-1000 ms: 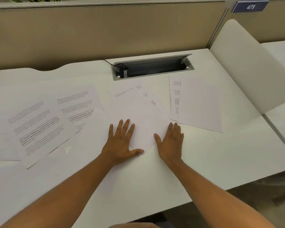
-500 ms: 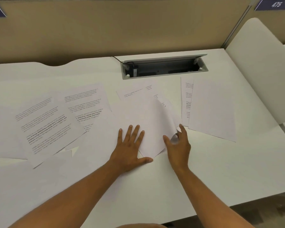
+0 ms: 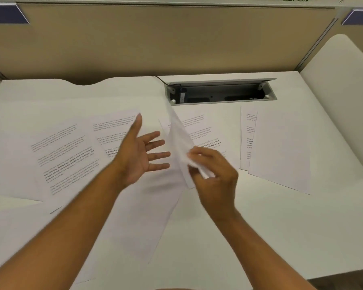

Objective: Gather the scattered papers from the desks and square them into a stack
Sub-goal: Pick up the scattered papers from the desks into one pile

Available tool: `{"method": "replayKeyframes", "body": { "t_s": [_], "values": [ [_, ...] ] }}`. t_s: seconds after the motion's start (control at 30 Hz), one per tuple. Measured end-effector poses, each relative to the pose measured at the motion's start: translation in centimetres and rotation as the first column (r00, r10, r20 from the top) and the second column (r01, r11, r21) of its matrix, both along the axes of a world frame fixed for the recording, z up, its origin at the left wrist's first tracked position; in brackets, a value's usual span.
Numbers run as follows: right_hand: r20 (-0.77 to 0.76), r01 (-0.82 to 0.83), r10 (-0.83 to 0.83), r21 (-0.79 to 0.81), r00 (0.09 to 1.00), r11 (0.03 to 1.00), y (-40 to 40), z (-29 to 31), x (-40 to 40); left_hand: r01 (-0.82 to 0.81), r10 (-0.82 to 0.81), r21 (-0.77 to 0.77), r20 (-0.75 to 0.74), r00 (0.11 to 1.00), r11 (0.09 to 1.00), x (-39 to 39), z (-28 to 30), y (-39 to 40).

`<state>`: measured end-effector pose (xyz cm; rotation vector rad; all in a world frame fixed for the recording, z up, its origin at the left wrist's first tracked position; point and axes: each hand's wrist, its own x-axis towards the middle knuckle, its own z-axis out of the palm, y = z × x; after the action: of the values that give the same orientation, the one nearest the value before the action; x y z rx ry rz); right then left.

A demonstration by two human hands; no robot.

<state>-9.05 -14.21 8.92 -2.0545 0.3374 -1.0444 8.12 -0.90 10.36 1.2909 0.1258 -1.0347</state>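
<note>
My right hand (image 3: 215, 174) pinches the lower edge of a white sheet (image 3: 177, 137) and holds it up on edge above the white desk (image 3: 260, 227). My left hand (image 3: 139, 155) hovers just left of that sheet, palm toward it, fingers spread, holding nothing. Printed sheets (image 3: 67, 158) lie scattered at the left. Another printed sheet (image 3: 205, 135) lies flat behind the raised one. A blank sheet (image 3: 281, 151) overlaps a printed one (image 3: 246, 139) at the right. More blank paper (image 3: 134, 222) lies under my forearms.
An open cable box (image 3: 220, 94) is set into the desk at the back, against a beige partition (image 3: 155, 42). A white divider panel (image 3: 340, 80) stands at the right edge. The front edge of the desk runs below my right arm.
My right hand has lifted the middle sheet off the desk and stood it on edge. My left hand has come off the papers and turned palm-in. The view shifted left.
</note>
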Motion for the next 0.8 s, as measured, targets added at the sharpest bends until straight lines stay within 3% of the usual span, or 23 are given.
{"method": "replayKeyframes", "body": {
  "t_s": [0.07, 0.13, 0.3, 0.4, 0.47, 0.53, 0.6, 0.63, 0.7, 0.8],
  "values": [
    [-0.023, -0.119, 0.118, -0.276, 0.993, 0.954, 1.8, -0.3, 0.0, 0.070, -0.108, -0.234, -0.150, 0.983, 0.970, 1.5, 1.2, 1.2],
    [-0.128, -0.212, 0.174, -0.413, 0.976, 0.886, 3.5, -1.3, -0.4, 0.079, -0.131, -0.305, -0.155, 0.979, 0.949, 2.3, 2.0, 2.1],
    [-0.339, -0.451, 0.329, -0.398, 0.881, 0.799, 4.6, -3.8, -1.9, 0.069, -0.069, 0.004, 0.094, 0.993, 0.998, 2.5, 0.5, 3.2],
    [-0.311, -0.455, 0.423, -0.036, 0.851, 0.890, 3.4, -3.9, -2.5, 0.082, -0.089, 0.047, 0.163, 0.983, 0.996, 2.1, -0.5, 4.2],
    [-0.301, -0.228, 0.327, 0.320, 0.896, 0.919, 2.3, -3.4, -2.0, 0.146, -0.137, -0.054, 0.155, 0.978, 0.988, 2.1, -0.8, 5.2],
    [-0.353, 0.031, 0.289, 0.678, 0.890, 0.735, 0.9, -2.7, -0.6, 0.220, -0.196, -0.173, 0.146, 0.970, 0.960, 2.1, -0.8, 6.2],
    [-0.282, 0.090, 0.427, 0.905, 0.859, 0.415, -0.9, -2.8, 0.6, 0.258, -0.231, -0.207, 0.146, 0.962, 0.944, 2.2, -1.2, 6.8],
    [-0.211, 0.060, 0.489, 0.950, 0.846, 0.306, -1.6, -3.0, 1.0, 0.267, -0.240, -0.180, 0.158, 0.958, 0.947, 2.3, -1.5, 7.0],
    [-0.139, -0.011, 0.538, 0.964, 0.831, 0.266, -2.4, -3.0, 1.4, 0.250, -0.238, -0.031, 0.214, 0.947, 0.968, 2.5, -2.5, 7.1],
    [-0.289, 0.078, 0.426, 0.891, 0.857, 0.447, -2.0, -3.6, 1.6, 0.151, -0.196, 0.179, 0.272, 0.942, 0.972, 2.2, -4.2, 7.2]
  ]
}}
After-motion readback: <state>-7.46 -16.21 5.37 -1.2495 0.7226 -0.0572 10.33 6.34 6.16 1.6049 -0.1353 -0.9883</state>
